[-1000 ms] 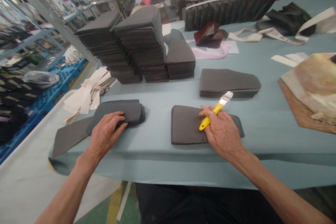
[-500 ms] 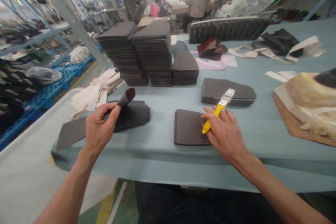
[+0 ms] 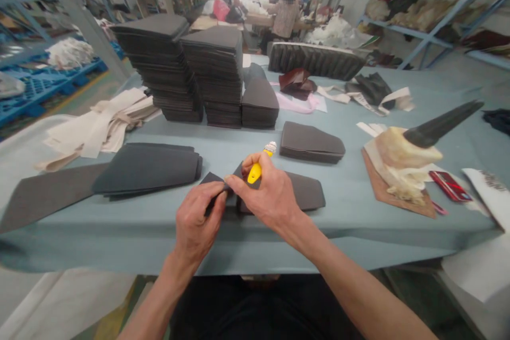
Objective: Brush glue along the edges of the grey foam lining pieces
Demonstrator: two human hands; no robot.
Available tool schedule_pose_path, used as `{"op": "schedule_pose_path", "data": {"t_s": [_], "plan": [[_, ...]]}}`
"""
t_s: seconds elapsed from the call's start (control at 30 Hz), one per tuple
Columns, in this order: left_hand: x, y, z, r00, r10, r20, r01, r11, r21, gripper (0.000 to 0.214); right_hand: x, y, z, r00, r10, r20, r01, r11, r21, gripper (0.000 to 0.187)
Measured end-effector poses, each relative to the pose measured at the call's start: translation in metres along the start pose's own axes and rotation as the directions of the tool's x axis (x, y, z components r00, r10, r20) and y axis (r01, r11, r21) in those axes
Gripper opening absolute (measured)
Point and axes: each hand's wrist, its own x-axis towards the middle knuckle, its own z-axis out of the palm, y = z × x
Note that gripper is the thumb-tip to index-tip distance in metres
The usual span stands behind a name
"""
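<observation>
no readable text, labels or signs

Your left hand (image 3: 197, 226) and right hand (image 3: 268, 199) are bare. So are your left forearm (image 3: 153, 300) and right forearm (image 3: 350, 293), which run out of the frame at its lower edge. At bottom centre, between them, you wear dark, near-black clothing (image 3: 247, 311) with soft folds.

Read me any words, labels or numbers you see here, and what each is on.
No text is legible.
White strap: dark print, too blurred.
White sheet at the right edge: dark marks, too blurred.
Yellow brush in the right hand: no print visible.
Grey piece in the left hand: blank.
</observation>
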Motion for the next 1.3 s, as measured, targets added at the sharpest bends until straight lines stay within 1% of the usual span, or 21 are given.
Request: {"op": "schedule_pose_path", "data": {"t_s": [0.07, 0.13, 0.2, 0.27, 0.33, 0.43, 0.47, 0.5, 0.53, 0.57, 0.6, 0.63, 0.67, 0.7, 0.73, 0.83, 0.93, 1.0, 1.1, 1.2, 1.3], "plan": [[-0.006, 0.001, 0.005, 1.0, -0.024, 0.008, 0.025, 0.999, -0.021, 0.021, 0.005, 0.0, 0.006, 1.0, 0.012, 0.009, -0.011, 0.996, -0.088, 0.032], [-0.01, 0.002, 0.008, 0.998, -0.063, 0.018, 0.064, 0.997, -0.042, 0.021, 0.01, 0.001, 0.01, 0.999, 0.012, 0.033, -0.007, 0.991, -0.131, 0.023], [-0.012, -0.001, 0.008, 0.992, -0.124, 0.022, 0.125, 0.99, -0.063, 0.023, 0.013, 0.002, 0.013, 0.998, -0.013, 0.067, 0.021, 0.993, -0.12, 0.018], [-0.012, -0.007, 0.005, 0.975, -0.221, 0.004, 0.221, 0.972, -0.084, 0.032, 0.015, 0.002, 0.012, 0.995, -0.066, 0.08, 0.071, 0.996, -0.061, 0.016], [-0.014, -0.015, -0.002, 0.938, -0.345, -0.041, 0.339, 0.934, -0.111, 0.041, 0.016, 0.001, 0.01, 0.99, -0.121, 0.067, 0.12, 0.993, 0.012, 0.014], [-0.024, -0.02, -0.018, 0.853, -0.511, -0.106, 0.49, 0.854, -0.173, 0.047, 0.02, -0.002, 0.005, 0.985, -0.167, 0.036, 0.163, 0.983, 0.087, 0.013], [-0.03, -0.018, -0.023, 0.827, -0.552, -0.107, 0.528, 0.828, -0.19, 0.048, 0.021, -0.003, 0.003, 0.984, -0.177, 0.026, 0.174, 0.979, 0.103, 0.013], [-0.038, -0.012, -0.027, 0.796, -0.6, -0.081, 0.573, 0.789, -0.22, 0.051, 0.022, -0.004, 0.002, 0.982, -0.185, 0.02, 0.182, 0.976, 0.116, 0.013], [-0.046, -0.005, -0.03, 0.759, -0.65, -0.023, 0.625, 0.738, -0.255, 0.054, 0.023, -0.005, 0.001, 0.981, -0.192, 0.016, 0.188, 0.974, 0.129, 0.013], [-0.055, 0.004, -0.03, 0.709, -0.701, 0.081, 0.687, 0.66, -0.304, 0.06, 0.023, -0.007, 0.0, 0.98, -0.198, 0.013, 0.194, 0.971, 0.142, 0.012], [-0.061, 0.013, -0.028, 0.576, -0.762, 0.298, 0.792, 0.429, -0.434, 0.067, 0.023, -0.009, -0.001, 0.979, -0.203, 0.01, 0.199, 0.968, 0.153, 0.012], [-0.066, 0.022, -0.024, 0.443, -0.744, 0.5, 0.846, 0.163, -0.507, 0.074, 0.023, -0.01, -0.002, 0.979, -0.206, 0.007, 0.202, 0.966, 0.16, 0.011], [-0.067, 0.03, -0.019, 0.362, -0.722, 0.59, 0.819, -0.055, -0.571, 0.079, 0.022, -0.012, -0.004, 0.979, -0.206, 0.004, 0.203, 0.965, 0.163, 0.011], [-0.066, 0.036, -0.013, 0.306, -0.718, 0.625, 0.752, -0.22, -0.621, 0.077, 0.021, -0.014, -0.005, 0.979, -0.204, -0.001, 0.201, 0.966, 0.165, 0.011], [-0.062, 0.041, -0.006, 0.301, -0.722, 0.623, 0.708, -0.269, -0.654, 0.07, 0.02, -0.016, -0.007, 0.98, -0.2, -0.008, 0.199, 0.966, 0.164, 0.011], [-0.042, 0.046, 0.012, 0.3, -0.762, 0.574, 0.609, -0.31, -0.73, 0.047, 0.015, -0.021, -0.012, 0.98, -0.191, -0.05, 0.197, 0.965, 0.174, 0.011], [-0.026, 0.045, 0.023, 0.26, -0.8, 0.54, 0.563, -0.329, -0.758, 0.033, 0.012, -0.021, -0.019, 0.977, -0.184, -0.112, 0.202, 0.962, 0.182, 0.012], [-0.02, 0.043, 0.026, 0.239, -0.825, 0.512, 0.555, -0.316, -0.769, 0.023, 0.011, -0.016, -0.024, 0.974, -0.171, -0.146, 0.194, 0.967, 0.162, 0.012], [-0.015, 0.037, 0.027, 0.238, -0.863, 0.445, 0.562, -0.251, -0.788, 0.008, 0.01, 0.004, -0.035, 0.973, -0.132, -0.191, 0.152, 0.984, 0.096, 0.012], [-0.011, 0.03, 0.028, 0.253, -0.878, 0.406, 0.607, -0.182, -0.774, 0.018, 0.005, 0.032, -0.05, 0.975, -0.064, -0.211, 0.077, 0.996, 0.054, 0.015], [-0.009, 0.026, 0.029, 0.272, -0.869, 0.414, 0.68, -0.13, -0.721, 0.027, -0.001, 0.056, -0.064, 0.979, -0.021, -0.2, 0.029, 0.999, 0.038, 0.017]]}}
